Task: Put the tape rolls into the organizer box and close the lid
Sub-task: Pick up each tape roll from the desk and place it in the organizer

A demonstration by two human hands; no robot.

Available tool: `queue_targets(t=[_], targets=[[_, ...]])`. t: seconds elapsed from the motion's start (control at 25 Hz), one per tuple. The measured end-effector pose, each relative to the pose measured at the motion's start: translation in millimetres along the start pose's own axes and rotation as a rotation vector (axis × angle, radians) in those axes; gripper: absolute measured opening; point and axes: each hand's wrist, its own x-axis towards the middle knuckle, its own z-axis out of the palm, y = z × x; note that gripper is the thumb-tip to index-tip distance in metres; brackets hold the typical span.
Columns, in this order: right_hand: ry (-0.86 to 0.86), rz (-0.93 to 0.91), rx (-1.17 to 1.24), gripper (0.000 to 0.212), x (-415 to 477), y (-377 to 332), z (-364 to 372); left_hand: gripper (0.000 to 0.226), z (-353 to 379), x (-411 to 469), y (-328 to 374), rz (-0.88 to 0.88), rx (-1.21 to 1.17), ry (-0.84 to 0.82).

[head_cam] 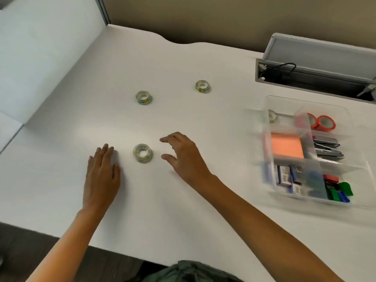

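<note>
Three clear tape rolls lie flat on the white desk: a near roll [142, 153], a far left roll [143, 97] and a far right roll [202, 86]. My left hand [101, 176] rests flat on the desk just left of the near roll, not touching it. My right hand [183, 157] hovers just right of that roll, fingers and thumb spread, holding nothing. The clear organizer box [284, 198] stands at the right, its lid not over it. One clear tape roll [272, 116] and two red tape rolls [322, 123] sit in its far compartments.
The box also holds orange sticky notes [285, 146], pens [327, 148], staple boxes [284, 176] and coloured clips [339, 191]. A grey cable hatch [317, 58] stands open at the back right. A white partition [40, 58] lines the left side. The desk's front edge is near my body.
</note>
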Motion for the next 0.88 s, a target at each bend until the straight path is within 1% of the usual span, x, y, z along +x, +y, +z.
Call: queue_targets(t=[0.12,0.2,0.32,0.4,0.48,0.6,0.72,0.88], targets=[[-0.111,0.061,-0.032,0.062,18,-18,40,0.051,-6,5,-27,0.040,0.012,-0.062],[-0.143,0.071,-0.076,0.069,26,-25,57,0.053,-8,8,-39,0.101,0.017,-0.082],[-0.114,0.060,-0.144,0.065,30,-28,72,0.058,-7,11,-48,0.168,0.027,-0.122],[-0.072,0.078,-0.133,0.057,29,-30,77,0.061,-8,14,-48,0.200,0.021,-0.135],[-0.036,0.099,-0.104,0.055,27,-30,76,0.059,-10,21,-44,0.237,0.002,-0.132],[0.075,0.125,-0.075,0.055,20,-27,66,0.050,-11,32,-32,0.312,-0.024,-0.120],[0.222,0.177,-0.062,0.055,7,-23,40,0.039,-8,38,-10,0.329,-0.089,-0.113],[0.472,0.249,-0.104,0.050,-14,-6,-19,0.039,6,40,32,0.415,-0.146,-0.151]])
